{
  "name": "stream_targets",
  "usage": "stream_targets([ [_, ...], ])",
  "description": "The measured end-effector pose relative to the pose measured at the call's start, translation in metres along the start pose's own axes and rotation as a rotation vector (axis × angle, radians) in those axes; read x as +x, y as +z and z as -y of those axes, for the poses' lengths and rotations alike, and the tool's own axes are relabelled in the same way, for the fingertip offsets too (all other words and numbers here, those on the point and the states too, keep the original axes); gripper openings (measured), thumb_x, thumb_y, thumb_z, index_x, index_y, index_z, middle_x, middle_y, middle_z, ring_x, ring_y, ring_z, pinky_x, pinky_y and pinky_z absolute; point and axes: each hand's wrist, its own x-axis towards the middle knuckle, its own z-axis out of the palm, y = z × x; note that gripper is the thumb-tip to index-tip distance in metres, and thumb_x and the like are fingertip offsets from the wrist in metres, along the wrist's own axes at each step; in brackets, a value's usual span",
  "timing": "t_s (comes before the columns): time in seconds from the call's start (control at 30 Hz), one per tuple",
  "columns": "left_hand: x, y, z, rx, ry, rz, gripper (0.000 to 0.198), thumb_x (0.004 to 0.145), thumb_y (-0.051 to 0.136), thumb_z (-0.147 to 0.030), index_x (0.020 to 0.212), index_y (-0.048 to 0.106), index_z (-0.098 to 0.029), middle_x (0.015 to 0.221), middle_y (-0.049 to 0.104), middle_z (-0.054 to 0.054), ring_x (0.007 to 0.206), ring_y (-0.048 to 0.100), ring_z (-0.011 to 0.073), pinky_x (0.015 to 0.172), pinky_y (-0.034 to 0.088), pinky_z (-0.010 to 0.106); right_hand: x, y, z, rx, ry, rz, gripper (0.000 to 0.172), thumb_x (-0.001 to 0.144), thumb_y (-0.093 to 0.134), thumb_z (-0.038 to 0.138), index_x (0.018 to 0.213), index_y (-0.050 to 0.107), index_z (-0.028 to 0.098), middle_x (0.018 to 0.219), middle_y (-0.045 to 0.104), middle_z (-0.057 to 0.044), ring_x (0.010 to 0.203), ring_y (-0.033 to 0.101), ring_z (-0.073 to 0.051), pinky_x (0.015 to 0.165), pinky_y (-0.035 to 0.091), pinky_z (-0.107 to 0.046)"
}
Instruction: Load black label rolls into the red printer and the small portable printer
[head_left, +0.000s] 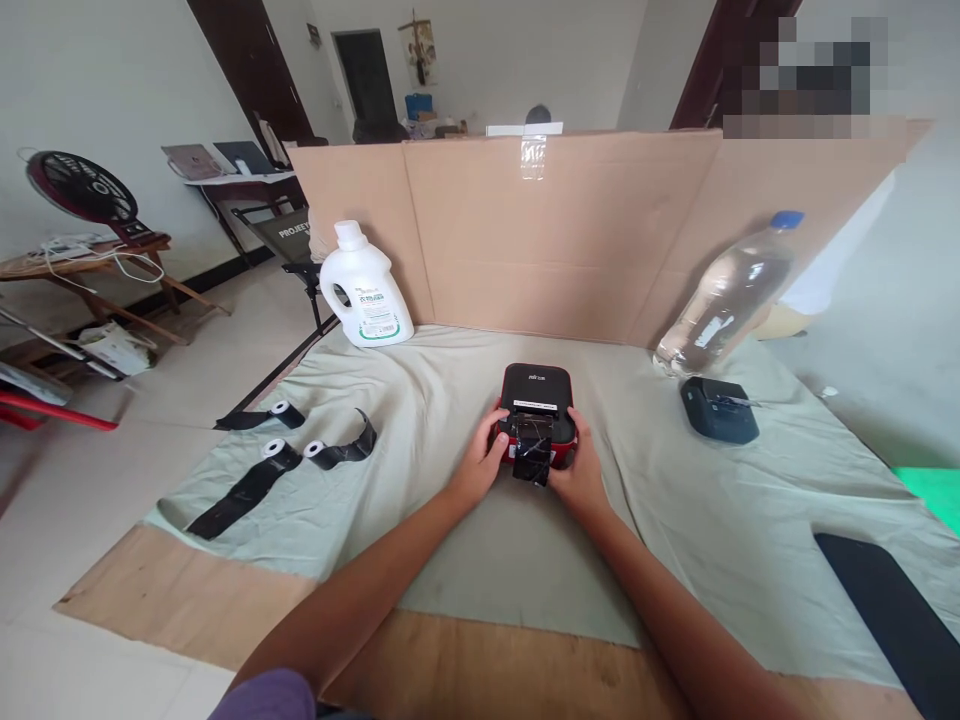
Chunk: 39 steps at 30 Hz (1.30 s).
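Note:
A small black-and-red portable printer sits on the cloth in front of me, with a black paper strip hanging out of its front. My left hand grips its left side, thumb near the front edge. Round the right side curl the fingers of my right hand. To the left lie several paper rolls with black unrolled tails: one roll at the back, another nearer me, and a third with a curled tail.
A white detergent jug stands at the back left, before an upright cardboard panel. On the right, a clear bottle with a blue cap leans near a second dark printer-like device. A black phone-like slab lies at the right edge.

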Motion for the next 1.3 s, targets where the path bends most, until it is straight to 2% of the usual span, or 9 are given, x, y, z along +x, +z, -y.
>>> stream_targets([
  [0.23, 0.000, -0.006, 0.001, 0.004, 0.018, -0.013, 0.041, 0.099, 0.046, -0.050, 0.131, 0.055, -0.025, 0.138, 0.058, 0.009, 0.131, 0.053, 0.0245, 0.115, 0.039, 0.039, -0.003, -0.003, 0.004, -0.103, -0.059, -0.039, 0.069, 0.073, 0.069, 0.024, 0.137, 0.045, 0.023, 0.132, 0.054, -0.014, 0.121, 0.058, -0.030, 0.100, 0.051, -0.050],
  [0.37, 0.008, -0.013, -0.001, 0.065, 0.074, -0.005, 0.040, 0.104, 0.031, -0.049, 0.118, 0.061, -0.025, 0.124, 0.061, 0.007, 0.122, 0.057, 0.0218, 0.110, 0.041, 0.037, -0.004, -0.005, 0.011, -0.183, 0.025, -0.038, 0.068, 0.071, 0.067, 0.022, 0.136, 0.048, 0.025, 0.120, 0.056, -0.011, 0.103, 0.063, -0.027, 0.086, 0.056, -0.044],
  [0.53, 0.017, -0.015, 0.002, 0.111, 0.011, 0.014, 0.043, 0.103, 0.029, -0.052, 0.106, 0.062, -0.024, 0.110, 0.067, 0.006, 0.110, 0.062, 0.0221, 0.102, 0.046, 0.037, -0.004, -0.008, 0.017, -0.221, 0.006, -0.041, 0.065, 0.073, 0.068, 0.025, 0.135, 0.050, 0.024, 0.106, 0.058, -0.008, 0.087, 0.063, -0.024, 0.075, 0.055, -0.039],
  [0.7, 0.014, -0.015, 0.006, 0.063, 0.022, 0.026, 0.045, 0.103, 0.031, -0.053, 0.114, 0.063, -0.023, 0.117, 0.068, 0.006, 0.113, 0.062, 0.0217, 0.103, 0.046, 0.036, -0.002, -0.008, 0.019, -0.223, 0.016, -0.032, 0.064, 0.075, 0.069, 0.031, 0.135, 0.049, 0.023, 0.105, 0.060, -0.007, 0.080, 0.060, -0.021, 0.074, 0.054, -0.037],
  [0.97, 0.011, -0.019, 0.008, -0.023, 0.040, 0.065, 0.048, 0.103, 0.034, -0.053, 0.127, 0.061, -0.021, 0.124, 0.066, 0.009, 0.112, 0.062, 0.0222, 0.099, 0.048, 0.037, -0.002, -0.011, 0.003, -0.073, -0.073, 0.034, 0.067, 0.077, 0.067, 0.027, 0.140, 0.044, 0.022, 0.108, 0.056, -0.008, 0.092, 0.060, -0.023, 0.082, 0.052, -0.039],
  [1.03, 0.012, -0.019, 0.010, -0.027, 0.036, 0.065, 0.049, 0.103, 0.033, -0.054, 0.126, 0.061, -0.021, 0.120, 0.067, 0.009, 0.104, 0.063, 0.0213, 0.094, 0.050, 0.035, -0.004, -0.018, 0.002, 0.034, -0.103, -0.017, 0.054, 0.084, 0.056, 0.025, 0.138, 0.047, 0.024, 0.096, 0.054, -0.004, 0.086, 0.058, -0.021, 0.079, 0.051, -0.038],
  [1.13, 0.014, -0.019, 0.012, -0.037, 0.027, 0.071, 0.050, 0.103, 0.032, -0.054, 0.127, 0.061, -0.020, 0.109, 0.068, 0.007, 0.091, 0.062, 0.0187, 0.086, 0.050, 0.033, 0.010, -0.029, 0.011, 0.086, -0.135, -0.103, 0.033, 0.092, 0.039, 0.019, 0.114, 0.063, 0.024, 0.080, 0.051, -0.002, 0.076, 0.056, -0.019, 0.071, 0.048, -0.034],
  [1.2, 0.014, -0.018, 0.010, -0.044, 0.022, 0.074, 0.050, 0.103, 0.032, -0.054, 0.126, 0.061, -0.020, 0.104, 0.068, 0.006, 0.087, 0.060, 0.0178, 0.084, 0.050, 0.031, 0.037, -0.033, 0.023, -0.040, -0.112, 0.008, 0.031, 0.093, 0.038, 0.019, 0.099, 0.068, 0.023, 0.084, 0.059, -0.004, 0.079, 0.060, -0.019, 0.072, 0.048, -0.033],
  [1.3, 0.014, -0.018, 0.008, -0.034, 0.021, 0.072, 0.052, 0.103, 0.032, -0.055, 0.127, 0.061, -0.020, 0.101, 0.068, 0.005, 0.087, 0.060, 0.0177, 0.085, 0.049, 0.031, 0.093, -0.026, 0.045, -0.422, -0.023, 0.393, 0.032, 0.089, 0.046, 0.017, 0.105, 0.073, 0.023, 0.106, 0.072, -0.007, 0.097, 0.066, -0.022, 0.086, 0.049, -0.034],
])
